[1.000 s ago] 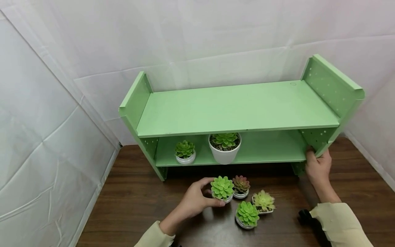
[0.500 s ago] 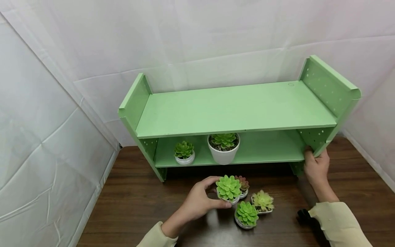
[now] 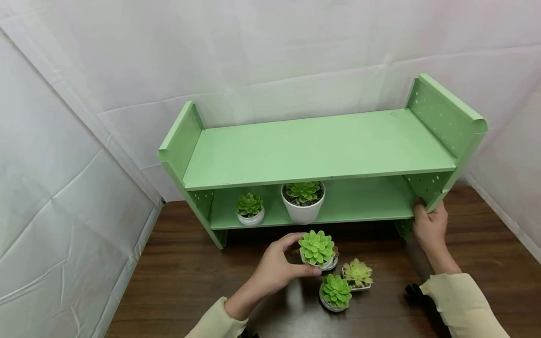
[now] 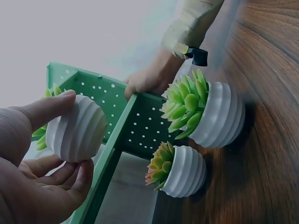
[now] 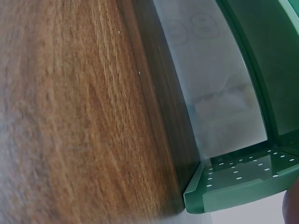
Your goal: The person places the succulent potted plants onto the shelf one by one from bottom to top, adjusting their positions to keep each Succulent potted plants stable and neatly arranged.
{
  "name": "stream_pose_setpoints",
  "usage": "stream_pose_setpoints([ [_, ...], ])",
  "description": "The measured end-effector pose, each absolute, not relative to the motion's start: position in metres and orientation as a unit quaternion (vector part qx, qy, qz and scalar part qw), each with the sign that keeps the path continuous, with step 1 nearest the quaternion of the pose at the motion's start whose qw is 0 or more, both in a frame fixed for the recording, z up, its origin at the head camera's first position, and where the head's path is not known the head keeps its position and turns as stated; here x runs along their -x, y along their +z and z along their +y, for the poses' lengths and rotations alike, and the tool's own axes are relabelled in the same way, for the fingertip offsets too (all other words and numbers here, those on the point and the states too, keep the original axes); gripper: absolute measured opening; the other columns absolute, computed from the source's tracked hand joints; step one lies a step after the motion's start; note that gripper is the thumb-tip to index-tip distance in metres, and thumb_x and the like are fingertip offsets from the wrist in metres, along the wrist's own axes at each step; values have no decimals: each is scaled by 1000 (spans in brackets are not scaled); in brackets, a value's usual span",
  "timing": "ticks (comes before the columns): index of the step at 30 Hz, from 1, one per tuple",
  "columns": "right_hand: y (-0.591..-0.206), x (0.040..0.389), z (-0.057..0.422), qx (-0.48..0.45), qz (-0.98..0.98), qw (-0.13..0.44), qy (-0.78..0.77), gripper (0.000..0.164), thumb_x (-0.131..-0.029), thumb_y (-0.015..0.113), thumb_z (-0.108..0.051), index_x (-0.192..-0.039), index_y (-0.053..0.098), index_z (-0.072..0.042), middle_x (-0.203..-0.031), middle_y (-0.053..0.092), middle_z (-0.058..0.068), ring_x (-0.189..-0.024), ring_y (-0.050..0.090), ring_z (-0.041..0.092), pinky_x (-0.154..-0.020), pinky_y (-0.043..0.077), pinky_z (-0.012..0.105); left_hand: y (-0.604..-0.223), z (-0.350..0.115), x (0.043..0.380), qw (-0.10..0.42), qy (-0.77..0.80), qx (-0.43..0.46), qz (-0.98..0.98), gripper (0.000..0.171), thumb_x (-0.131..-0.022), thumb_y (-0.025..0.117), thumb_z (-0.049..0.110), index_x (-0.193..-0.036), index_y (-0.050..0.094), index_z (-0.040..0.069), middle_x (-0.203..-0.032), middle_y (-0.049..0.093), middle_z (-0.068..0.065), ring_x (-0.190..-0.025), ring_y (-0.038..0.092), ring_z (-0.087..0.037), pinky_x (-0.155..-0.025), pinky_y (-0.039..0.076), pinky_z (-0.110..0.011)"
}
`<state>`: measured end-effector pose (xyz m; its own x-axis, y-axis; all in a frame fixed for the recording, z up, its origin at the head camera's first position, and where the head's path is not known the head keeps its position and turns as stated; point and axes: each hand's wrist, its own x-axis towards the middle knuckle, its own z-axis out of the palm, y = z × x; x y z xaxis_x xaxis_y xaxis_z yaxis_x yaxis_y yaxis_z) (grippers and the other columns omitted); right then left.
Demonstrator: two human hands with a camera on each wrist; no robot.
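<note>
My left hand [image 3: 276, 265] holds a small green potted succulent [image 3: 316, 249] between thumb and fingers, raised off the table. In the left wrist view its white ribbed pot [image 4: 77, 128] is pinched from both sides. A reddish succulent [image 3: 336, 252] is mostly hidden behind it in the head view. Just right of the hand stand another green succulent [image 3: 336, 291] and a pale yellow-green one [image 3: 357, 273], both in white pots. My right hand [image 3: 431, 227] grips the lower front edge of the right side panel of the green shelf [image 3: 321, 150].
On the shelf's lower board sit a small potted succulent [image 3: 250, 209] at the left and a larger white pot [image 3: 303, 206] with a succulent near the middle. The dark wooden table [image 3: 169, 281] lies in front. White fabric [image 3: 296, 56] hangs behind and at the sides.
My left hand has moved right and slightly up with the green succulent, which now covers most of the reddish one. My right hand keeps its grip on the shelf. The head view has shifted slightly.
</note>
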<state>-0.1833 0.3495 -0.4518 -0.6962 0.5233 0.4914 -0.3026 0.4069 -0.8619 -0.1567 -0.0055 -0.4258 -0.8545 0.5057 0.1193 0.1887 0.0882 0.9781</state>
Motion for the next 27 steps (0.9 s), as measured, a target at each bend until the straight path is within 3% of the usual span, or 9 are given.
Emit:
stream_pose_setpoints([
  [4,-454,185,353,73,-749,378,538,30,-99,48,-8,-123,54,10,-90,58,-11,-81,53,4,-74,38,19,-423,-2,157,122,633,-243,725,62,-72,90,17,-129,64,18,-124,61,8,-108,61,-17,-92,50,-40],
  [12,-452,183,352,77,-755,377,531,30,-98,49,-8,-121,54,11,-90,58,-14,-80,53,2,-73,38,19,-420,1,155,128,634,-239,724,62,-72,90,19,-129,64,19,-123,61,9,-108,61,-20,-93,48,-49],
  [20,-446,178,353,71,-751,381,535,31,-94,56,-4,-121,55,12,-96,61,-11,-85,54,3,-75,39,16,-416,7,155,130,636,-244,720,62,-73,89,20,-129,64,19,-123,61,9,-105,62,-14,-87,52,-32],
  [27,-458,184,372,21,-746,361,559,38,-95,54,-1,-132,54,7,-106,63,-3,-90,59,5,-74,44,16,-410,13,155,116,617,-242,739,63,-74,89,25,-131,63,20,-124,60,11,-110,59,-10,-92,48,-32],
])
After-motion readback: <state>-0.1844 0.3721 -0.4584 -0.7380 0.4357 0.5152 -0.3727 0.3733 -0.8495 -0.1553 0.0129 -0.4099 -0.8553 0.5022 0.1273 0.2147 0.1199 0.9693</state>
